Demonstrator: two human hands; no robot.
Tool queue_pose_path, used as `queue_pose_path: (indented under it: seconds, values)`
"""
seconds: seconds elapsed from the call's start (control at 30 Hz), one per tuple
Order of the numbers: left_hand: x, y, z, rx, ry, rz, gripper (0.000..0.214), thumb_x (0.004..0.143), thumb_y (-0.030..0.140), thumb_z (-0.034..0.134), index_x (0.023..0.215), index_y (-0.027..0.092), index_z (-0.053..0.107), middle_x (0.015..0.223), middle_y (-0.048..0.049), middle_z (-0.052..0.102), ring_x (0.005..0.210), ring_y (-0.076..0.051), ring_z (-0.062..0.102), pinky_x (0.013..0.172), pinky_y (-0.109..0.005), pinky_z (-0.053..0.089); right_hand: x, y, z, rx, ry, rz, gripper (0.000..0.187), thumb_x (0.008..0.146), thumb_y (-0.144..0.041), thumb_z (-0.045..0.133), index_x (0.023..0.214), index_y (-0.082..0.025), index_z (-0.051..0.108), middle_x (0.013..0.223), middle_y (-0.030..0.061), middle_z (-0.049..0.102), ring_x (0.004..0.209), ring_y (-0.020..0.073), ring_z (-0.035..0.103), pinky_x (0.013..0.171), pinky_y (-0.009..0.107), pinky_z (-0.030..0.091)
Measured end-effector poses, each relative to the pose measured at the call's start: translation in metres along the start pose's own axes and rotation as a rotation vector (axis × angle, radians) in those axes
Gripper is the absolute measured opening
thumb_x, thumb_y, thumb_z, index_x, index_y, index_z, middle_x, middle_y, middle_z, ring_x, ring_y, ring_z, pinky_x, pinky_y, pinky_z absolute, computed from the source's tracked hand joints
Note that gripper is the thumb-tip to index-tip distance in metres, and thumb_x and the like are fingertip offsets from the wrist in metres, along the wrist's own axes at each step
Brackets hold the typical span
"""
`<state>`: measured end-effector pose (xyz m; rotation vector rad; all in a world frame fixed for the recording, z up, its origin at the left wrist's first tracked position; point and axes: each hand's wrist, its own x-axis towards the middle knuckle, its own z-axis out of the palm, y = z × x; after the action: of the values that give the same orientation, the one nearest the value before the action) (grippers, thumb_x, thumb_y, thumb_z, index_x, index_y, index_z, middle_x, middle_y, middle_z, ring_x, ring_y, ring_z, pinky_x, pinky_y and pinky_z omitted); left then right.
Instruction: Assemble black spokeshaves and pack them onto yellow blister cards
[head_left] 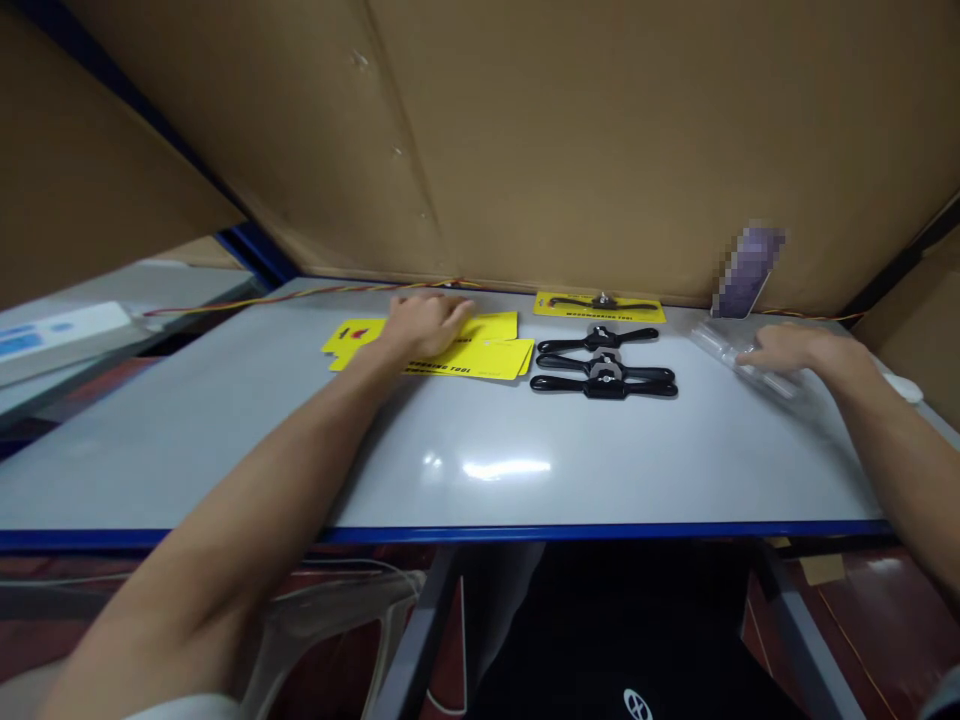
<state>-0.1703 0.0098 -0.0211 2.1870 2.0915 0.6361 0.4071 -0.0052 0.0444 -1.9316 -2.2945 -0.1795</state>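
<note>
My left hand [424,318] lies on a stack of yellow printed cards [480,355] at the back left of the grey table [465,450], fingers curled over the top card. My right hand [795,350] rests on a pile of clear plastic blister packs [731,350] at the back right, fingers laid over them. Between the hands lie two black spokeshave tools [604,375] side by side. Behind them sits a finished pack [600,305], a yellow card with a black tool on it.
A brown cardboard wall [570,140] closes the back and sides of the table. A red and yellow wire [300,294] runs along the back edge. A white device [60,335] stands on the left. The table's blue front edge [525,532] is near me.
</note>
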Motion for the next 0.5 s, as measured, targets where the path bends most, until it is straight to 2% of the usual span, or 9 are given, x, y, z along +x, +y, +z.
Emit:
queue_pose_path:
  seconds: [0.03,0.07,0.1,0.17,0.27,0.37,0.43,0.5]
  values:
    - [0.0,0.007,0.004,0.044,-0.015,0.015,0.054,0.098,0.06,0.045,0.111,0.019,0.076,0.125,-0.0213,0.074,0.13,-0.044,0.059,0.115,-0.066,0.037,0.003,-0.007,-0.003,-0.063,-0.149,0.081,0.047,0.063,-0.061,0.093,0.063,-0.023,0.065,0.071,0.0189,0.071,0.065,0.0356,0.069,0.064,0.055,0.053]
    - [0.0,0.011,0.007,0.114,-0.037,0.035,0.055,0.1,0.057,0.041,0.117,0.018,0.075,0.13,-0.024,0.071,0.132,-0.046,0.058,0.112,-0.066,0.039,0.005,-0.016,-0.008,-0.107,-0.23,0.122,0.044,0.066,-0.059,0.092,0.073,-0.021,0.071,0.083,0.0233,0.075,0.076,0.0405,0.072,0.07,0.058,0.054]
    - [0.001,0.012,0.007,0.161,-0.057,0.044,0.057,0.101,0.054,0.038,0.124,0.017,0.074,0.133,-0.0261,0.068,0.133,-0.047,0.057,0.11,-0.066,0.041,0.008,-0.028,-0.015,-0.117,-0.245,0.1,0.044,0.071,-0.059,0.088,0.087,-0.02,0.076,0.094,0.0249,0.077,0.086,0.0433,0.073,0.076,0.061,0.054]
    - [0.001,0.011,0.005,0.203,-0.082,0.044,0.062,0.103,0.053,0.031,0.132,0.015,0.071,0.132,-0.0277,0.066,0.129,-0.046,0.06,0.105,-0.063,0.046,0.013,-0.058,-0.028,-0.05,-0.139,-0.083,0.044,0.086,-0.058,0.072,0.113,-0.023,0.076,0.106,0.0183,0.079,0.096,0.0411,0.073,0.086,0.061,0.054]
    - [0.002,0.007,-0.002,0.179,-0.088,0.057,0.067,0.105,0.057,0.025,0.13,0.016,0.072,0.126,-0.0247,0.066,0.118,-0.041,0.065,0.101,-0.056,0.049,0.016,-0.113,-0.034,-0.011,0.031,-0.256,0.038,0.097,-0.053,0.06,0.117,-0.026,0.077,0.099,0.0103,0.08,0.099,0.0363,0.073,0.106,0.063,0.045]
    - [0.001,0.009,-0.006,0.151,-0.061,0.173,0.067,0.104,0.058,0.025,0.123,0.017,0.075,0.123,-0.021,0.067,0.113,-0.037,0.066,0.1,-0.05,0.05,0.021,-0.162,-0.024,0.041,0.06,-0.3,0.037,0.099,-0.049,0.057,0.116,-0.024,0.079,0.103,0.0113,0.081,0.104,0.0359,0.073,0.103,0.054,0.048]
    - [-0.002,0.016,-0.007,0.142,-0.057,0.237,0.067,0.104,0.06,0.024,0.117,0.018,0.076,0.117,-0.0186,0.069,0.109,-0.035,0.066,0.098,-0.046,0.051,0.027,-0.184,-0.012,0.076,-0.02,-0.314,0.041,0.099,-0.046,0.058,0.125,-0.02,0.078,0.105,0.0136,0.081,0.103,0.0357,0.073,0.095,0.047,0.052]
    - [-0.007,0.025,-0.007,0.148,-0.077,0.237,0.068,0.104,0.063,0.025,0.109,0.02,0.077,0.112,-0.0171,0.072,0.105,-0.034,0.067,0.094,-0.044,0.052,0.035,-0.196,0.001,0.101,-0.086,-0.351,0.045,0.1,-0.044,0.059,0.133,-0.018,0.075,0.11,0.0161,0.08,0.104,0.0359,0.073,0.093,0.046,0.054]
